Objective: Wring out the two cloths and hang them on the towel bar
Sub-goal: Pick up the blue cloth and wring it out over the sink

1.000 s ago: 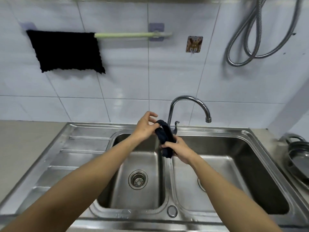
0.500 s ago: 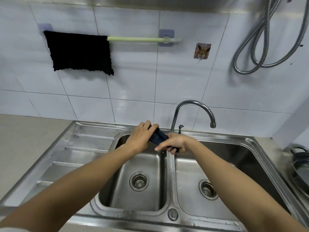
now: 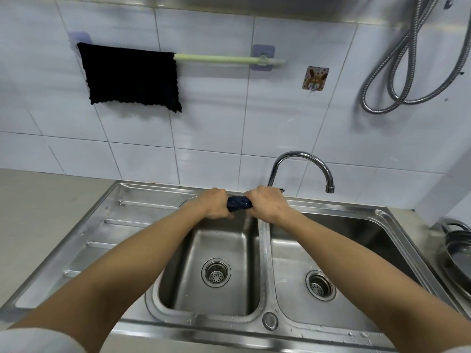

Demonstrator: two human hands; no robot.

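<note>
A dark blue cloth (image 3: 239, 203) is rolled into a tight horizontal twist above the back of the left sink basin. My left hand (image 3: 215, 204) grips its left end and my right hand (image 3: 266, 203) grips its right end, fists closed, so only a short middle piece shows. A black cloth (image 3: 132, 77) hangs spread over the left part of the pale green towel bar (image 3: 221, 59) on the tiled wall. The bar's right half is bare.
A steel double sink (image 3: 264, 253) lies below, with a drainboard (image 3: 102, 235) on the left. The curved tap (image 3: 300, 164) rises just behind my right hand. A metal hose (image 3: 397, 80) loops on the wall at right. Pans (image 3: 458, 253) sit at the right edge.
The cloth went from hanging upright between my hands to a level twist. Both fists have closed over its ends and turned knuckles up. The view has tilted up toward the wall.
</note>
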